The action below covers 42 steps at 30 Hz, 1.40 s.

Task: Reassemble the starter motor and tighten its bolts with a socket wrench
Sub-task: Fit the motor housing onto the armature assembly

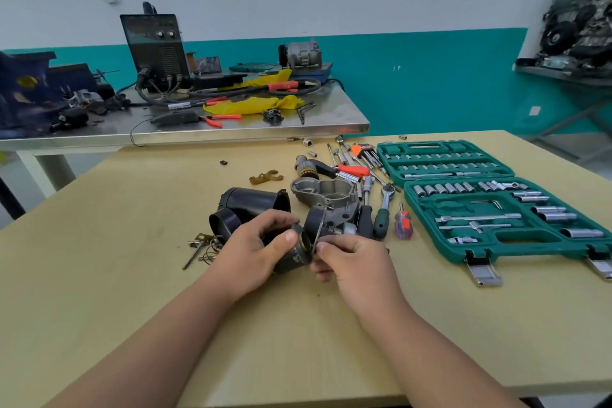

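My left hand (261, 248) grips a dark cylindrical starter part (298, 253) with a brass-coloured open end, held just above the table. My right hand (351, 262) pinches a thin dark ring or plate at that open end. Behind the hands lie the black motor housing (251, 202), a black end cap (223, 222) and two grey cast starter housings (323, 192) (331, 219). A green-handled socket wrench (382, 209) lies to the right of them.
An open green socket set case (490, 202) fills the right of the wooden table (132, 275). Screwdrivers (402, 222), hex keys and loose sockets lie behind the parts. Small bolts and clips (202, 245) sit left of my hands. A steel bench (198, 129) stands beyond.
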Each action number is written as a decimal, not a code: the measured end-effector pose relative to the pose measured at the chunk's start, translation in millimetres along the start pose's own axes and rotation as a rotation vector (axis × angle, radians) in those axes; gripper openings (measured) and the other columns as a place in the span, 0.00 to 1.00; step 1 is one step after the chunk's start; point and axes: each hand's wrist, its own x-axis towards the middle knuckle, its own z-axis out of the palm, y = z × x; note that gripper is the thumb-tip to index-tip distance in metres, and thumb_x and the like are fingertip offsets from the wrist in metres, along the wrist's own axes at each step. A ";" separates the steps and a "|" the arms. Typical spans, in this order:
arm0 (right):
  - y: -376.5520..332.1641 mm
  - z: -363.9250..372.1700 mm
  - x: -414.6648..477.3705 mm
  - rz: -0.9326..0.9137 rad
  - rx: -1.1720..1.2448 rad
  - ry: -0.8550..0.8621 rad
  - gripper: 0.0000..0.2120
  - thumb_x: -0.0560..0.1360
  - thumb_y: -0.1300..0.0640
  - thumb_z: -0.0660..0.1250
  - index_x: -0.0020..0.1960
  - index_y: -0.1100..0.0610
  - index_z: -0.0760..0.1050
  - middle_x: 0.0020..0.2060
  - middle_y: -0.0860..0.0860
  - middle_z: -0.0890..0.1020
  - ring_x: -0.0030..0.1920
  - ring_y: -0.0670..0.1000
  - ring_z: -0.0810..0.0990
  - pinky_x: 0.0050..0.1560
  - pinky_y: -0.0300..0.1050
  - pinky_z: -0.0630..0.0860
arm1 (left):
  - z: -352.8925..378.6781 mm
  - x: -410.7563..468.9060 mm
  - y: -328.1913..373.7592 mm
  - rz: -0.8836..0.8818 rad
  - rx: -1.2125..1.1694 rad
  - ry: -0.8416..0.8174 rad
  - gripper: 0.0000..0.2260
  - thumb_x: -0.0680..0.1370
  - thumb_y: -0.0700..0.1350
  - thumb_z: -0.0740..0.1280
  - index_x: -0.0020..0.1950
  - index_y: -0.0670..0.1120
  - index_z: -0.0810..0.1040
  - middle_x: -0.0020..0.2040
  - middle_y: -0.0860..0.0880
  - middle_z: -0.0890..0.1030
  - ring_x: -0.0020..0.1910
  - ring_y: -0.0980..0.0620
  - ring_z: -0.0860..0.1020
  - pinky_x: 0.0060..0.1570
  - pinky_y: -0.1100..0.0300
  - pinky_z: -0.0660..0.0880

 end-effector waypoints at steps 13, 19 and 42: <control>-21.8 -12.1 -12.6 -0.138 -0.329 0.095 0.11 0.69 0.48 0.67 0.37 0.55 0.81 0.31 0.50 0.83 0.33 0.49 0.83 0.38 0.53 0.81 | 6.2 -6.7 12.9 0.059 0.013 0.002 0.10 0.71 0.63 0.64 0.51 0.75 0.73 0.52 0.71 0.78 0.54 0.69 0.77 0.49 0.74 0.70; -48.4 -33.1 18.4 0.207 -0.051 -0.114 0.09 0.72 0.52 0.71 0.42 0.59 0.80 0.30 0.53 0.82 0.32 0.52 0.83 0.32 0.43 0.78 | -6.7 0.3 20.1 0.106 -0.010 0.111 0.11 0.69 0.62 0.64 0.51 0.73 0.75 0.50 0.72 0.78 0.53 0.69 0.76 0.47 0.78 0.71; -30.5 -25.2 25.9 -0.007 -0.059 -0.157 0.11 0.70 0.48 0.74 0.37 0.56 0.83 0.34 0.54 0.85 0.39 0.52 0.85 0.43 0.48 0.83 | -8.4 43.0 50.0 0.046 0.336 0.022 0.12 0.81 0.55 0.58 0.47 0.55 0.80 0.37 0.53 0.82 0.36 0.53 0.79 0.37 0.51 0.77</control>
